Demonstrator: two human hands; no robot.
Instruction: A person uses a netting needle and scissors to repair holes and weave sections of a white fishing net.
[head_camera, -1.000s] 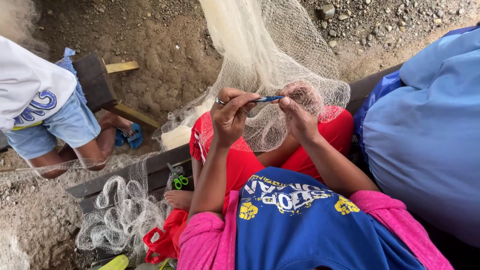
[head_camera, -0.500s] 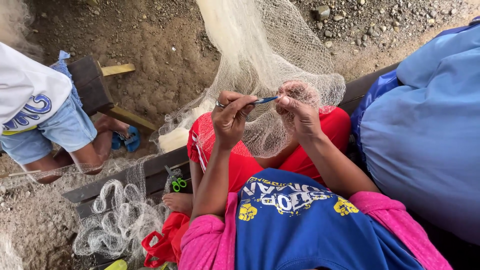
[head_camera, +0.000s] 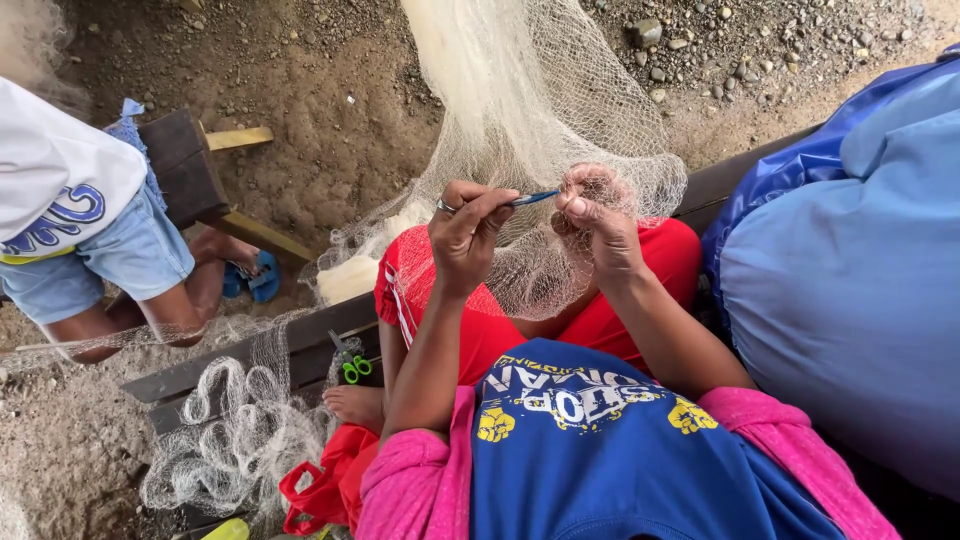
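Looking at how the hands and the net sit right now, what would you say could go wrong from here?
The left hand aims a thin blue netting needle close to the right hand, which pinches the fine mesh net; a slip might prick those fingers. The mesh drapes over both hands, so the needle could snag in it. Loose netting lies heaped by a bare foot and green-handled scissors, where it may tangle.

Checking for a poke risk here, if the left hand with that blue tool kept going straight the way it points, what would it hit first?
Probably the right hand: the blue tool in the left hand points at its fingertips, with net bunched between. Depth is unclear.
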